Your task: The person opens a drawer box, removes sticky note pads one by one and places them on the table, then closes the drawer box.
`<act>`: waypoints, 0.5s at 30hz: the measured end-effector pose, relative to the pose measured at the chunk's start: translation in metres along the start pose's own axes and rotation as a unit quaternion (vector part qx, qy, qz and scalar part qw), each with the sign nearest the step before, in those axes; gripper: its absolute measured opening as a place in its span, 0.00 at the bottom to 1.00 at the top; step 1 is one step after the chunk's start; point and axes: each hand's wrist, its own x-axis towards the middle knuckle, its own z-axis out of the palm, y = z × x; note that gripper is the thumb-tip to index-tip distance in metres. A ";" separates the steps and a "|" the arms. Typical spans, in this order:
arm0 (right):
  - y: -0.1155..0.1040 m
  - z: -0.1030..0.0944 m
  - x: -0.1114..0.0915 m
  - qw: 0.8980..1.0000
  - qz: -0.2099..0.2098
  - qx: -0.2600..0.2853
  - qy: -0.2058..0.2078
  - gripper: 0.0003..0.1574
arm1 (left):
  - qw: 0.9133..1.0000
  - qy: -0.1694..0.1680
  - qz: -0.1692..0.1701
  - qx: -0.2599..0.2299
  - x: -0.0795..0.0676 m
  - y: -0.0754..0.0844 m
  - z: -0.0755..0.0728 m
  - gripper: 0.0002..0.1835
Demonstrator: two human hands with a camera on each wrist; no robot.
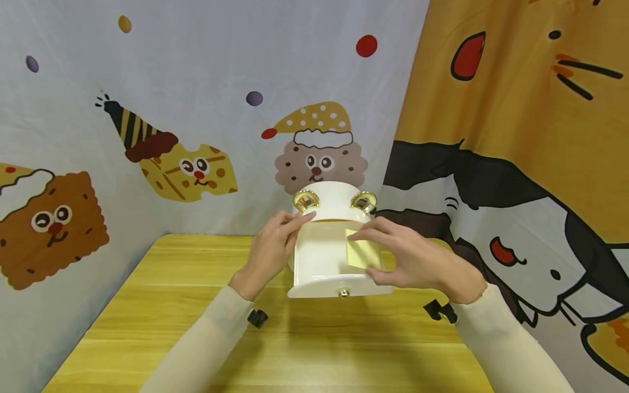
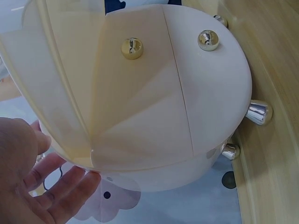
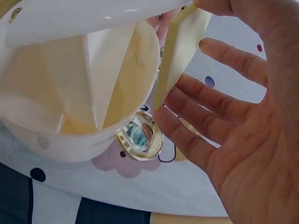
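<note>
One white box [image 1: 335, 201] stands on one table [image 1: 167, 311], with two gold bells [image 1: 306, 201] at its far end, two gold knobs [image 2: 208, 40] on its near face and one drawer [image 1: 319, 251] open. My right hand [image 1: 415, 256] pinches one yellow pad [image 1: 362, 253] at the drawer's right side; whether they touch I cannot tell. My left hand [image 1: 270, 244], fingers loosely extended, touches the box's left side.

Pale yellow pad [image 1: 363, 254], white container [image 1: 336, 200], gold knob [image 1: 344, 293], yellow wood-grain table [image 1: 172, 305]
</note>
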 end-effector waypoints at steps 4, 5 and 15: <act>0.000 -0.002 -0.007 1.000 0.022 0.001 -0.007 0.41 | 1.000 -0.003 -0.003 -0.001 0.000 0.000 0.000 0.25; 0.000 -0.002 -0.008 1.000 0.029 0.002 -0.010 0.41 | 1.000 -0.003 -0.003 -0.001 0.000 0.000 0.001 0.25; 0.010 -0.001 -0.026 0.998 0.055 -0.004 0.008 0.42 | 1.000 0.012 0.005 0.002 0.000 -0.001 0.001 0.26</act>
